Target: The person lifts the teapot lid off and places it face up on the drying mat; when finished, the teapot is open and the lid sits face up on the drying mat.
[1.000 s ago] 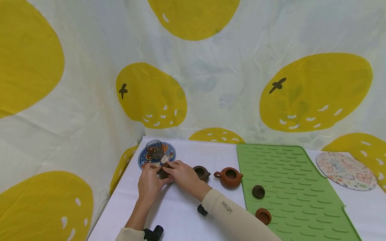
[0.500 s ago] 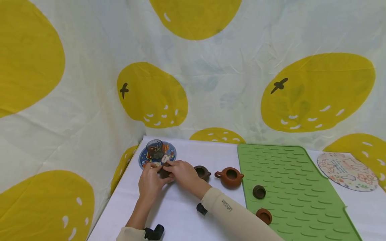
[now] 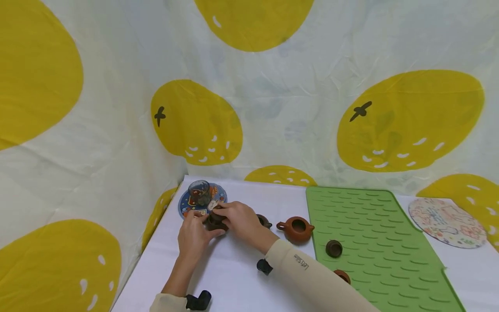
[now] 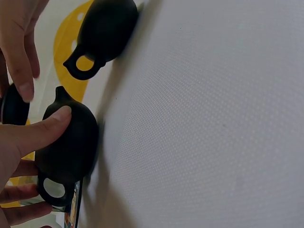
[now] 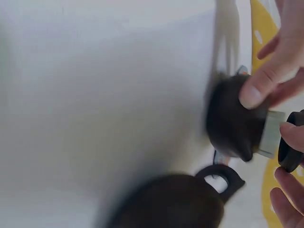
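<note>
A small dark brown teapot (image 4: 76, 142) stands on the white tabletop, with a loop handle and a short spout. My left hand (image 3: 192, 236) grips its body, thumb on the near side and fingers round the far side. Just above the pot's mouth, my right hand (image 3: 243, 221) pinches a dark round lid (image 5: 290, 142) by its edge. In both wrist views a gap shows between lid and pot. Close to the right hand is a second dark teapot (image 4: 109, 28), partly hidden behind that hand in the head view.
A glass cup (image 3: 199, 193) rests on a blue patterned round mat (image 3: 220, 196) behind the hands. To the right are a reddish-brown lidless teapot (image 3: 298, 232), then a green ridged mat (image 3: 374, 242) bearing a dark lid-like piece (image 3: 334, 248) and a reddish one (image 3: 342, 276). Farther right lies a floral round mat (image 3: 448, 222).
My right hand has risen slightly and shifted right, lifting the lid off the small dark teapot. The left hand keeps its grip in the same spot.
</note>
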Available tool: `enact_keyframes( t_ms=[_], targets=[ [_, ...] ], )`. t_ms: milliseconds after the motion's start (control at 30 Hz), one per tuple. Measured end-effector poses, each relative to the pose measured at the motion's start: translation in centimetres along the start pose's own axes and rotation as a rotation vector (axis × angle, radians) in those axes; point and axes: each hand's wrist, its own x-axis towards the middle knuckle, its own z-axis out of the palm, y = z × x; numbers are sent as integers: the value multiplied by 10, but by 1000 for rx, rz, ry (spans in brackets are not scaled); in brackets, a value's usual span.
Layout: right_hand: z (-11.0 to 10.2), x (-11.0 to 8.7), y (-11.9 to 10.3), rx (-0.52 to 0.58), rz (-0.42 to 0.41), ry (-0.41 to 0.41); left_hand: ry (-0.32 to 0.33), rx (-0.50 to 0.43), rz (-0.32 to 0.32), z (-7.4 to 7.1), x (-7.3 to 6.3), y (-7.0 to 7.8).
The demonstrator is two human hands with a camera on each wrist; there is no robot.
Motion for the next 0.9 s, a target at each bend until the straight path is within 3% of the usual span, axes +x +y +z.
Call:
enact_keyframes(
  t_ms=[267, 433, 567, 900],
  targets=[
    [-41, -3, 10, 4, -31, 32, -11, 4, -21, -2, 1, 1],
    [-69, -12, 25, -16, -16, 69, 17, 4, -11, 1, 0, 1],
    [-91, -24, 41, -37, -4, 128, 42, -7, -1, 3, 0, 1],
    [-129, -65, 83, 9, 75, 217, 22, -9, -16, 1, -1, 1]
  ],
)
